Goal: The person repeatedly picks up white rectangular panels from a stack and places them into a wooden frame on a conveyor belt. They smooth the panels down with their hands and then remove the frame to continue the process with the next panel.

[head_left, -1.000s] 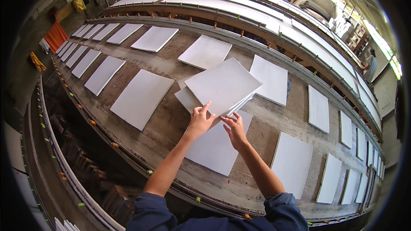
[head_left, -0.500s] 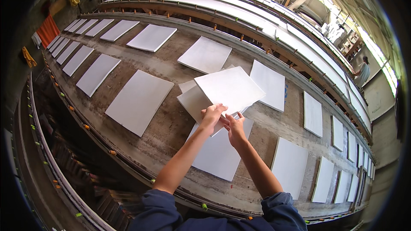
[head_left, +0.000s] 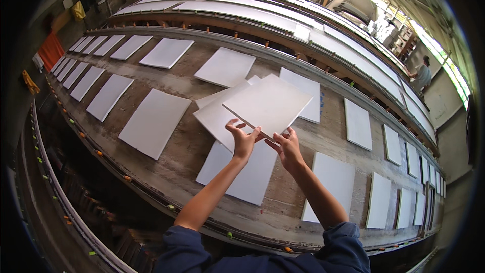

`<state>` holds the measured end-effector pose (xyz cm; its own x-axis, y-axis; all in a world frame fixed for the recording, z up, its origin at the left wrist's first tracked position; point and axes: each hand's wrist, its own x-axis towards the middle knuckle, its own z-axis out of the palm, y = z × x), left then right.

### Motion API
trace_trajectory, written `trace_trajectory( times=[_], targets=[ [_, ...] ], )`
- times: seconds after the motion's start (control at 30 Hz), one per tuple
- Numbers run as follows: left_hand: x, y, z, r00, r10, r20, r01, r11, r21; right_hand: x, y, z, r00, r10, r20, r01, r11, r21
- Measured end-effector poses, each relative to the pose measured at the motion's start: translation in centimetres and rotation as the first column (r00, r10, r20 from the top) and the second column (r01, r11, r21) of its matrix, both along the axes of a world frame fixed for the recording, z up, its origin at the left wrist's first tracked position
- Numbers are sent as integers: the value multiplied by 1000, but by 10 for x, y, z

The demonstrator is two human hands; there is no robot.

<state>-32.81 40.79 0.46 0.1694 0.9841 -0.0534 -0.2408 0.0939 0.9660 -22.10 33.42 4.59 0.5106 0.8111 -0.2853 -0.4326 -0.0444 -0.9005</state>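
Note:
A tilted stack of thin white rectangular sheets is raised over the middle of the long table, its near corner toward me. My left hand is at the stack's near-left edge, thumb on the edge and forefinger curled just below it. At the near-right edge, my right hand pinches the stack between thumb and fingers. Partly hidden underneath are other fanned-out white sheets. Closer to me, another white sheet lies flat on the table. What the sheets are made of I cannot tell.
Two rows of similar white sheets lie along the stained table. Its near rail carries small orange and green clips. Beyond stand more long tables covered in white. Another person stands at the far right.
The view has shifted slightly. My left hand's fingers have spread and moved left along the edge, away from my right hand. The stack's near corner now shows between my hands.

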Motion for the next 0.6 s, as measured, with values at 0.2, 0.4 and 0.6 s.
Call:
trace_trajectory(
  times=[0.2, 0.4, 0.6],
  targets=[
    [26, -35, 27, 999, 23, 23, -29, 958, 285, 60, -138, 54, 981, 87, 176, -97, 994, 49],
    [95, -156, 77, 826, -562, -53, 548, 777, 310, 143, -326, 82, 882, -22, 471, -51, 989, 141],
    [206, -327, 83, 712, -655, -254, 684, 566, 460, 214, -518, 77, 864, -214, 456, 102, 961, 258]
  ],
)
